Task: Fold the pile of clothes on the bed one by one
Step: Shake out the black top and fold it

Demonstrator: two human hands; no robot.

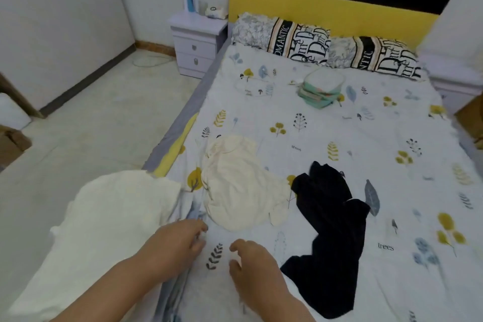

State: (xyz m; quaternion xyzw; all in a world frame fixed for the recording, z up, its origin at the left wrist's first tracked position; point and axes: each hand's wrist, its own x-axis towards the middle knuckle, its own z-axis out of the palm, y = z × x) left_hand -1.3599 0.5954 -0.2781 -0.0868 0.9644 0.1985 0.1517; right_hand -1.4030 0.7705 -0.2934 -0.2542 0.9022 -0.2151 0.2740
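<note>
Left hand (177, 240): you are reaching it forward at the near edge of the bed (339, 138), fingers (198, 230) curled down onto a ridge of bunched sheet; whether they are pinching the sheet or only touching it, you cannot tell from this view.
Right hand (251, 259): you are hovering it just beside the left, fingers loosely curled and apart, holding nothing.
White garment (109, 230): it is hanging off the bed's left side at your 9 to 10 o'clock, partly under your left forearm, its long axis running from 7 toward 1 o'clock.
Cream garment (240, 185): it is lying crumpled just beyond your hands at 12 o'clock, its length running roughly 11 to 5 o'clock.
Black garment (329, 230): it is sprawling at your 2 o'clock, apart from your right hand, its long axis near upright, 12 to 6 o'clock.
Folded stack (320, 89): it is sitting far up the bed at 1 o'clock, near the pillows (313, 42).
Nightstand (196, 42): it is standing left of the headboard (334, 5), at 11 o'clock.
</note>
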